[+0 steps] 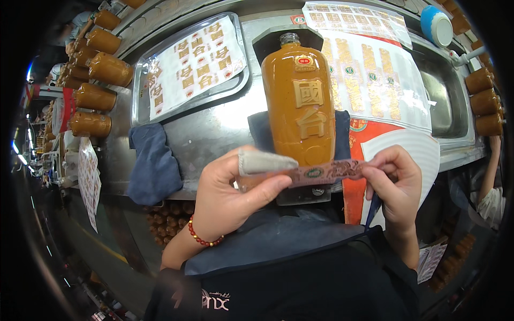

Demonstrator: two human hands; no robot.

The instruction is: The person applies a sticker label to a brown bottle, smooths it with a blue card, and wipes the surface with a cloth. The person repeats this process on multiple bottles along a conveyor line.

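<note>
A long pinkish decal strip (342,169) with a green oval emblem is stretched level between my hands. My left hand (235,182) pinches its left end between thumb and forefinger; a pale cloth cover sits on that forefinger. My right hand (393,184) pinches the other end with thumb and fingertips. Just beyond the strip is a glossy amber-brown bottle (300,115), neck away from me, with raised gold characters and a red-and-gold emblem. The strip hides part of its near end. Below my right hand shows a slim dark blue thing (373,209), its kind unclear.
At the left, a metal tray (136,101) carries a decal sheet (195,67), with a blue-grey cloth (154,163) nearby. More decal sheets (369,80) lie right of the bottle, beside a steel sink (444,101). Several brown bottles (110,69) line the left; a blue-and-white container (436,27) is far right.
</note>
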